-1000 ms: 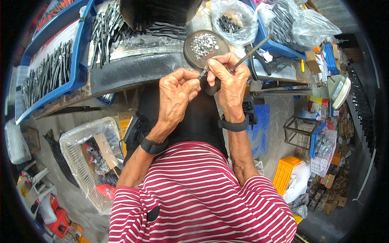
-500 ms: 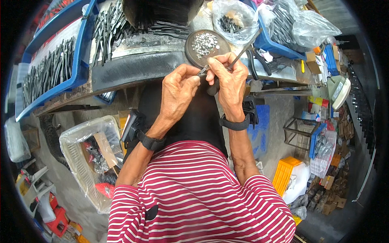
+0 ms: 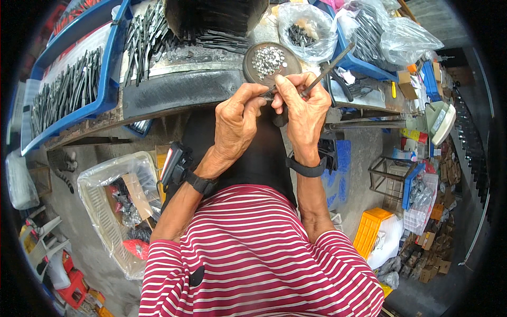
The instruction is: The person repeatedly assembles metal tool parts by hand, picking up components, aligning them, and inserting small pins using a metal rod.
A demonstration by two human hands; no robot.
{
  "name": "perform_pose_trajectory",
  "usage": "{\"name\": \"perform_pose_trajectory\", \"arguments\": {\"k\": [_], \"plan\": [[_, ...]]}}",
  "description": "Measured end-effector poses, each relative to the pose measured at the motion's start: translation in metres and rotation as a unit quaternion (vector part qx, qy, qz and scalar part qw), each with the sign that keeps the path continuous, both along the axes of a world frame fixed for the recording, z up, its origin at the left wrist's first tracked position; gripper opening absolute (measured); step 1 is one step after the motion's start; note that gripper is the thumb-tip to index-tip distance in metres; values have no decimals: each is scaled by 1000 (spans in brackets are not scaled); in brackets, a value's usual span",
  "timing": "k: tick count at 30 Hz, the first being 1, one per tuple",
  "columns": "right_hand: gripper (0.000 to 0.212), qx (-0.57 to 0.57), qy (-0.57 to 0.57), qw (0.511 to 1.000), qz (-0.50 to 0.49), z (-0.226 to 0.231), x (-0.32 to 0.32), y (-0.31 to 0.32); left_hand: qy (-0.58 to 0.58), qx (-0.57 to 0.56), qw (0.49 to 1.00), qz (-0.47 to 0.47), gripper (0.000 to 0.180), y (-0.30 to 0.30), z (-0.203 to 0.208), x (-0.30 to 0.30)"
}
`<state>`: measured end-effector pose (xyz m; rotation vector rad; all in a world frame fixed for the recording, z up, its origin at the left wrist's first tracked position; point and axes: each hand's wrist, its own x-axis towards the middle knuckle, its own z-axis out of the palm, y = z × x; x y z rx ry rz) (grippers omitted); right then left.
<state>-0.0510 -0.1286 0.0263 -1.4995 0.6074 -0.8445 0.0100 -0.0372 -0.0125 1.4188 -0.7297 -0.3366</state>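
My left hand (image 3: 236, 121) is closed in a pinch at the bench edge, on a small dark metal piece (image 3: 269, 91). Beside it, my right hand (image 3: 303, 113) is closed around a long dark bar-shaped tool (image 3: 332, 64). The bar slants up and to the right, and a dark rounded end shows below the fingers. Thumb and forefinger of the right hand meet close to the small piece; whether they touch it I cannot tell. Just beyond the fingertips stands a round brown dish (image 3: 291, 64) holding several small silvery pieces (image 3: 268, 59).
Dark metal strips fill a blue tray (image 3: 108, 90) at left, and more lie loose (image 3: 142, 39). A plastic-lined bowl (image 3: 328, 39) of dark parts stands behind the dish, with black-handled pliers (image 3: 340, 84) to the right. Below left is a plastic-lined crate (image 3: 100, 195); a cat (image 3: 66, 166) is on the floor.
Both hands have shifted slightly to the right, and the bar tool has moved with the right hand. The small piece shows less between the fingers. The cat's pose has changed.
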Motion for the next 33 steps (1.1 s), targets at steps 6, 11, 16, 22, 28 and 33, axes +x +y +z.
{"name": "perform_pose_trajectory", "arguments": {"k": [6, 11, 16, 22, 28, 33], "plan": [[10, -12, -12, 999, 35, 13, 3, 4, 175, -138, 974, -43, 11, -2, 5, 11], [12, 85, -79, 993, 19, 17, -3, -15, 279, -291, 911, -82, 13, 1, -2, 31], [16, 141, -107, 984, 37, 15, -7, -26, 310, -348, 874, -140, 11, -3, -1, 29], [14, 37, -115, 991, 62, 21, -6, -19, 329, -326, 870, -168, 9, -10, -13, 21], [14, -82, -175, 979, 63, 39, -1, -13, 323, -302, 882, -161, 7, -11, -16, 18], [15, -185, -210, 955, 99, 57, 3, -8, 304, -298, 889, -169, 6, -13, -18, 17]]}}
